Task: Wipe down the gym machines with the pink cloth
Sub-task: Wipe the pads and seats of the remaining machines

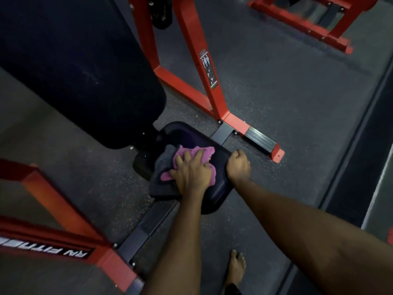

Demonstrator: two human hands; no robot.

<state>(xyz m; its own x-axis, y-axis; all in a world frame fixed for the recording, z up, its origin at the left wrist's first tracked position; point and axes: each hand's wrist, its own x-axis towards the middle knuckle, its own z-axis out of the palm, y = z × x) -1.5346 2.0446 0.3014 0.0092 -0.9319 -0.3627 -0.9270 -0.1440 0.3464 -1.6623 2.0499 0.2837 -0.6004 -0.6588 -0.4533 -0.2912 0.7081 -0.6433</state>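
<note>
Two hands on one dark padded seat (185, 135): left hand (191, 173) flat, fingers spread, pressing one crumpled pink cloth (205, 151) over one grey cloth (161, 167). Right hand (238, 167) curls round the seat edge.

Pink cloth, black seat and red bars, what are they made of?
The pink cloth looks like soft fuzzy fabric, maybe microfibre: it bunches in wrinkles. The seat pad looks like smooth padded vinyl or leather, with a faint sheen. The red frame looks like painted metal: straight, square, bolted.
</note>
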